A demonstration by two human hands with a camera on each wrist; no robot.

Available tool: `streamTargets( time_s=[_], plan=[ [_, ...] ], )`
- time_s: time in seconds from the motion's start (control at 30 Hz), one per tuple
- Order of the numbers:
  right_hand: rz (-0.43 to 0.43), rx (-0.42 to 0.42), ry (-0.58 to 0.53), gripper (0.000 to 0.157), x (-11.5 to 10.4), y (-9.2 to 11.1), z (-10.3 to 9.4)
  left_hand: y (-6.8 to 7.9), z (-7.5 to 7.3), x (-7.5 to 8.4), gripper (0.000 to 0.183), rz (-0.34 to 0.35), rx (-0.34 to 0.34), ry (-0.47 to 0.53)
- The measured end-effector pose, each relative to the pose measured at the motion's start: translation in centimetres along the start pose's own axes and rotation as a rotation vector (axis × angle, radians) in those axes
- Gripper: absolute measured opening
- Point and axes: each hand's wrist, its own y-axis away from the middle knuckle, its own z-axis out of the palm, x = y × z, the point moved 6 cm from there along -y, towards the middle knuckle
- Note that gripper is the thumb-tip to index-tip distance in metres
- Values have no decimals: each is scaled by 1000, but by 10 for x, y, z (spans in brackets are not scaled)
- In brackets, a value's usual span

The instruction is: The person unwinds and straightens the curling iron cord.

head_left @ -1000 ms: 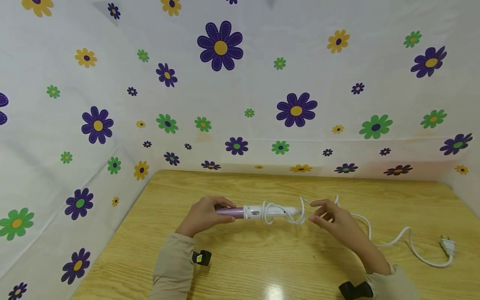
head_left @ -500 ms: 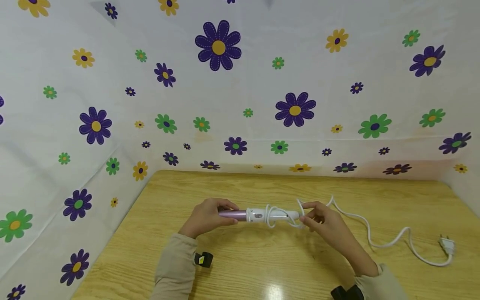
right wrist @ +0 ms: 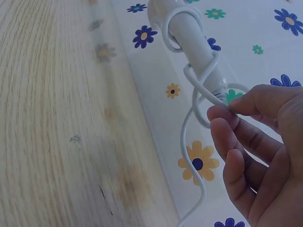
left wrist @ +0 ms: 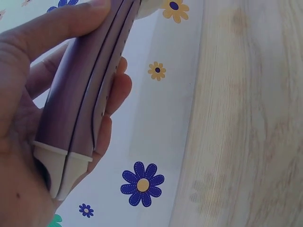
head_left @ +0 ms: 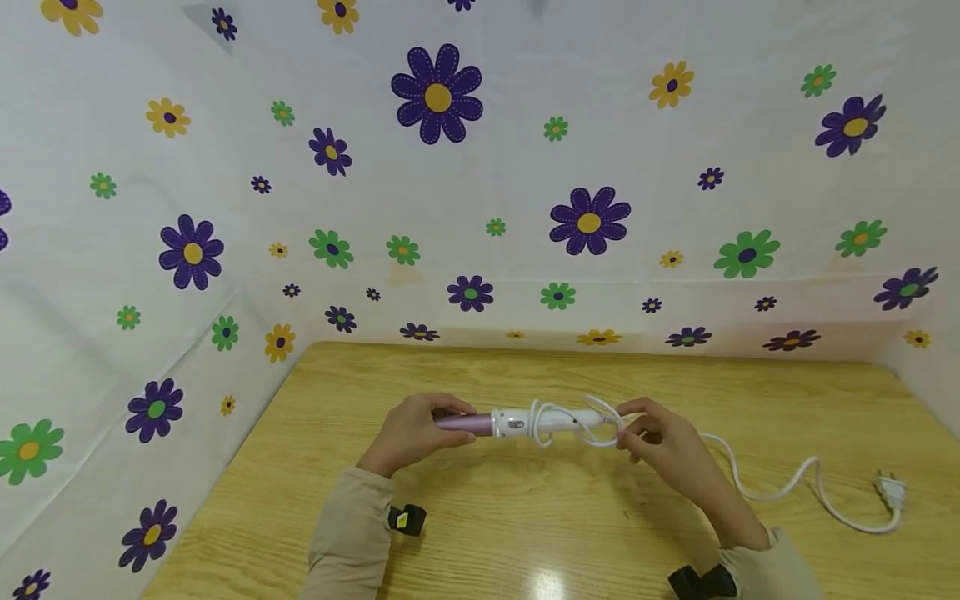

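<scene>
My left hand [head_left: 408,435] holds a hair straightener by its purple barrel [head_left: 467,424], thumb on the near side and fingers behind. Up close in the left wrist view, the barrel [left wrist: 78,94] is split lengthwise and ends in a cream tip [left wrist: 64,170] near the palm. The white handle [right wrist: 191,40] points right, with its white cord [right wrist: 183,142] looped loosely around it. At the handle's cord end, my right hand [head_left: 667,442] pinches the cord between thumb and index finger; its other fingers are bent. The straightener lies level over the table in the head view.
The cord's loose length [head_left: 765,497] runs right across the wooden table [head_left: 525,517] to a two-pin plug [head_left: 892,490]. A flower-printed white cloth [head_left: 480,167] walls off the back and sides. Dark wrist devices sit by both sleeves.
The right hand moved left to the handle's end, then back right, now pinching the cord in a loop there. The left hand keeps its hold with little shift.
</scene>
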Motion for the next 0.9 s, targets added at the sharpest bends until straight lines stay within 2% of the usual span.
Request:
streamTargets(
  time_s=[0.17,0.4,0.67,0.9],
  plan=[
    [67,24,2,25,8,-2,-2,0,-1,1,32,17,13,10],
    [134,42,-76,32,15,-2,-8,2,0,4,30,13,-13,49],
    [150,87,-97,32,21,-3,-20,3,5,9,29,51,-111,92],
    [125,139,-190,20,15,-1,-24,2,14,13,27,81,-177,36]
  ],
)
